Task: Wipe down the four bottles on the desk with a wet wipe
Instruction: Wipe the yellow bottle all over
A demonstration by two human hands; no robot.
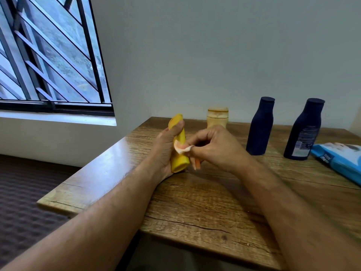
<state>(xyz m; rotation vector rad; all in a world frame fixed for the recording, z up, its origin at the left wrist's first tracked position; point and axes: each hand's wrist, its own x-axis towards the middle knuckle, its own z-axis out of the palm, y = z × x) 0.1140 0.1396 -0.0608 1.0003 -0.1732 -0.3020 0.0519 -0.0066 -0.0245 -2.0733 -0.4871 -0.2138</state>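
Risk 1: slip of yellow bottle (178, 145). Held clear of desk (205, 204) at a tilt, cap end up and away; damp plastic under wiping pressure likely to twist or slide out of a 1-handed hold. Probable landing on desk edge or floor to the left.

Risk 2: loss of wet wipe (182, 148). Only a small folded wad exposed, pinched at fingertips; little margin, likely to drop or bunch up and miss parts of the surface.

Risk 3: knock-over of standing items. Tan bottle (217, 118) directly behind the hands, 2 dark blue bottles (259, 127) (303, 130) upright further right, near blue wipes pack (340, 160) at right edge. Wide elbow swing judged enough to topple them.

Grip, left hand (165, 151): wrapped closed around yellow bottle body, thumb pressed up along the front near the cap, palm beneath.

Grip, right hand (213, 147): fingers curled in tight, tips pinching the wipe against the bottle's side at mid-height. No slack visible.

Progress judged early: 3 bottles not in hand.
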